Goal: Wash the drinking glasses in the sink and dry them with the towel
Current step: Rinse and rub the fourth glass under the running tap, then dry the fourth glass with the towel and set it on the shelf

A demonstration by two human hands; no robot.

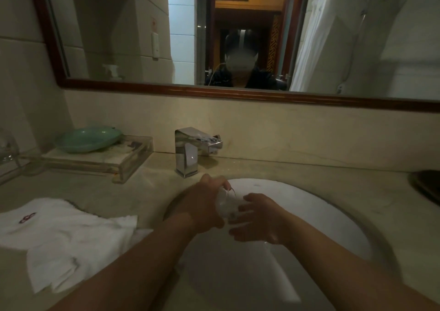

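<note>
Head view — left hand (pixel 204 204) grips glass (pixel 225 204).

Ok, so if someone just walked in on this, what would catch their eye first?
Over the white sink, centre frame, the left hand grips a clear drinking glass and the right hand touches it with straight fingers. A white towel lies on the counter to the left, and a chrome faucet stands behind the sink.

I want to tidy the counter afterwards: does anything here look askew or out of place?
The green dish sits tilted on the clear tray. The white towel lies rumpled, one corner near the rim of the sink.
</note>
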